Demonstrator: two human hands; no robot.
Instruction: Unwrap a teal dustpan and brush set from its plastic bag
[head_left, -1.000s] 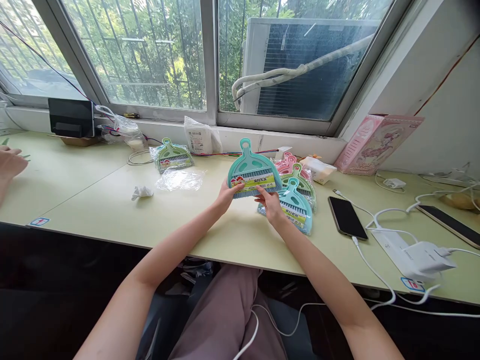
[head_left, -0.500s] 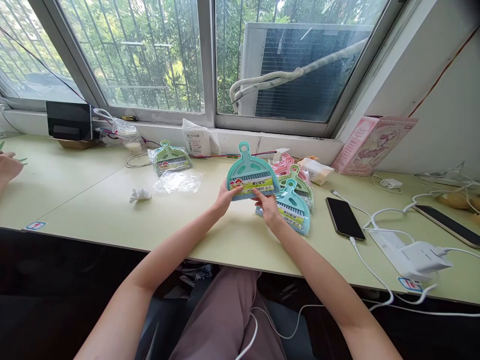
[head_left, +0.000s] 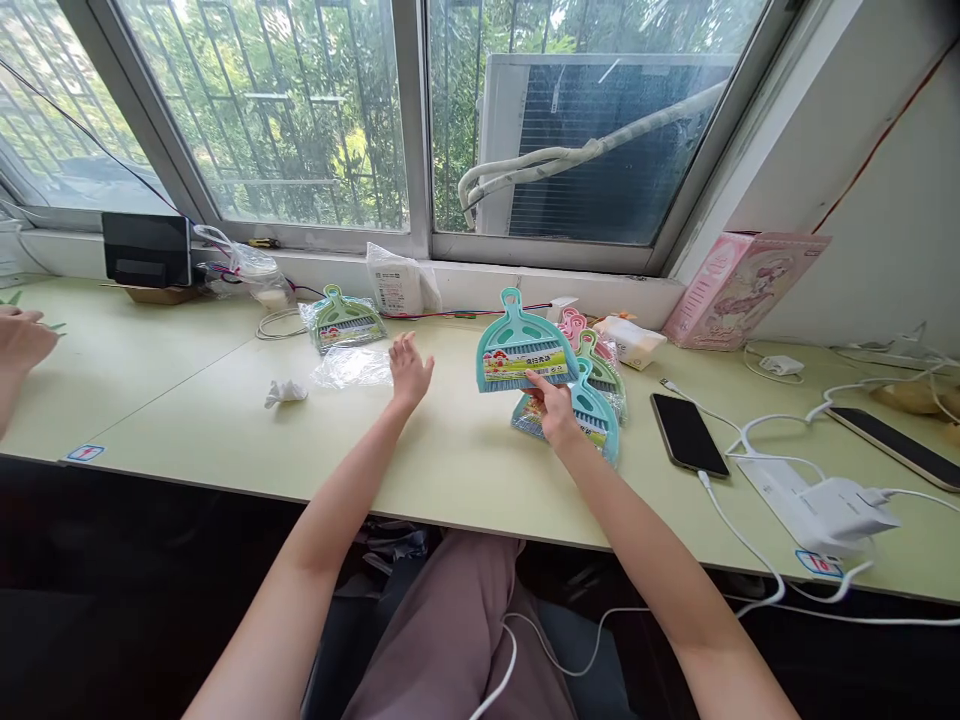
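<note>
My right hand (head_left: 553,405) grips the lower edge of a teal mini dustpan and brush set (head_left: 517,335), its handle pointing up and a yellow-green printed label across the brush. My left hand (head_left: 409,370) is off the set, fingers spread, above the table beside a clear plastic bag (head_left: 352,367). Behind my right hand lie more sets on the table: a wrapped teal one (head_left: 595,410), a green one (head_left: 604,370) and a pink one (head_left: 572,322). Another wrapped green set (head_left: 345,320) rests beyond the plastic bag.
A crumpled white tissue (head_left: 286,393) lies left of the bag. At right are a phone (head_left: 688,435), a white power strip (head_left: 787,505) with cables, and a pink box (head_left: 746,290). A tablet (head_left: 147,250) stands at back left. Another person's hand (head_left: 26,338) shows at the left edge.
My left hand has let go of the teal dustpan set and moved left toward the plastic bag, its fingers opening. My right hand keeps the set, now slightly farther right.
</note>
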